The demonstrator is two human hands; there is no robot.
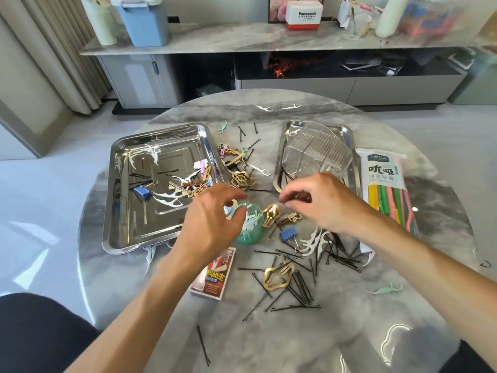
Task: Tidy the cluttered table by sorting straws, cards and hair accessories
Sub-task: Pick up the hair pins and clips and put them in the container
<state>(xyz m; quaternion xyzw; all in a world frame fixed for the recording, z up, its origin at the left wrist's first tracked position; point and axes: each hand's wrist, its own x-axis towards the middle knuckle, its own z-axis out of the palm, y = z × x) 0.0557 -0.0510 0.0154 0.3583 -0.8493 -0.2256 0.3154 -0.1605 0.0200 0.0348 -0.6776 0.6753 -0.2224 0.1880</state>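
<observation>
The left hand (212, 211) curls its fingers over a green container (248, 224) of floss picks near the table's middle, gripping its top. The right hand (320, 200) pinches something thin and dark between thumb and fingertips; what it is cannot be told. Loose black bobby pins (295, 281) and a gold hair clip (278, 275) lie toward the near edge. A card box (212, 275) lies under the left wrist. A straw packet (387, 184) lies at the right edge, beside the right tray (352, 141). The left tray (129, 211) holds clips and picks.

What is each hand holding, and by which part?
Left hand pinches a green floss pick at one end. Right hand pinches something thin; it cannot be told what.
</observation>
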